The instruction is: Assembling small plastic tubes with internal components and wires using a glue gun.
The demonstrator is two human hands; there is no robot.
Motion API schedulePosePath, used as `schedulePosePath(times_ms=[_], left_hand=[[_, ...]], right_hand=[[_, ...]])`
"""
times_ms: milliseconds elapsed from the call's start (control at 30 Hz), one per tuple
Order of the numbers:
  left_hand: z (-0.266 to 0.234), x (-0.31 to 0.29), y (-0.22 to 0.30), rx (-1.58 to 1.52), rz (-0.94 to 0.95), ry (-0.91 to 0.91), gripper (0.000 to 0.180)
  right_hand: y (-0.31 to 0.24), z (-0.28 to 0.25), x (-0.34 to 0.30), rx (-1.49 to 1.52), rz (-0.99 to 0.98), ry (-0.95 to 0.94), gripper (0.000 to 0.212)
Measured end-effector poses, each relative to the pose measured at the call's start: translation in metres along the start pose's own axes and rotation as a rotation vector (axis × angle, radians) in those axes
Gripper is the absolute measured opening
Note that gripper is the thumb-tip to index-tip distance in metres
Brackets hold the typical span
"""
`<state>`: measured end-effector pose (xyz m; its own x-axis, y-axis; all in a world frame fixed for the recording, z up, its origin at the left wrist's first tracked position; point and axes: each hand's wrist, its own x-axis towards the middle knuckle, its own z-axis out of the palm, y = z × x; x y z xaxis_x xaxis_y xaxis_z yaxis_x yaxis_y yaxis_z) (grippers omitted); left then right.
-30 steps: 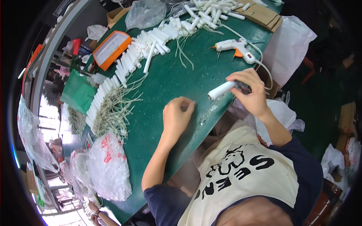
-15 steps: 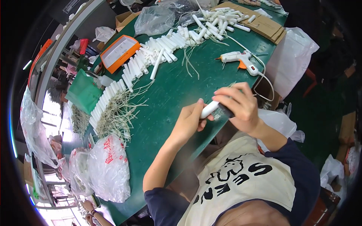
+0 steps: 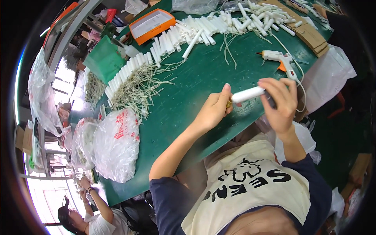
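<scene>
Fingers bent in a grasp, the right hand (image 3: 282,106) holds a white tube (image 3: 248,94) and a dark piece (image 3: 270,100), right of the frame's centre; the left hand (image 3: 212,110), nearly closed, pinches a small gold-coloured piece (image 3: 229,103) by the tube's left end, contact between them unclear. Half a second ago the left hand covered that end; now it is bare, so the work seems centred there.
</scene>
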<state>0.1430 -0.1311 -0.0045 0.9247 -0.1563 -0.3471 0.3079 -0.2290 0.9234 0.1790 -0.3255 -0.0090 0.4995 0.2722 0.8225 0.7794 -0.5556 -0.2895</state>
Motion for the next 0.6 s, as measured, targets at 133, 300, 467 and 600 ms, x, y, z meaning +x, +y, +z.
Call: schedulePosePath(times_ms=[133, 300, 467, 600], left_hand=[[0.004, -0.007, 0.002, -0.087, 0.279, 0.072, 0.033], [0.010, 0.005, -0.012, -0.129, 0.460, 0.187, 0.021], [-0.015, -0.006, 0.006, 0.020, 0.490, 0.301, 0.020], [-0.083, -0.018, 0.046, 0.365, 0.477, 0.706, 0.027]], right_hand=[[0.000, 0.006, -0.006, 0.138, 0.337, -0.029, 0.032], [-0.015, 0.016, -0.010, 0.332, 0.275, -0.164, 0.034], [-0.012, 0.004, 0.005, 0.470, 0.302, -0.074, 0.035], [0.022, -0.007, 0.002, 0.250, 0.232, 0.127, 0.026]])
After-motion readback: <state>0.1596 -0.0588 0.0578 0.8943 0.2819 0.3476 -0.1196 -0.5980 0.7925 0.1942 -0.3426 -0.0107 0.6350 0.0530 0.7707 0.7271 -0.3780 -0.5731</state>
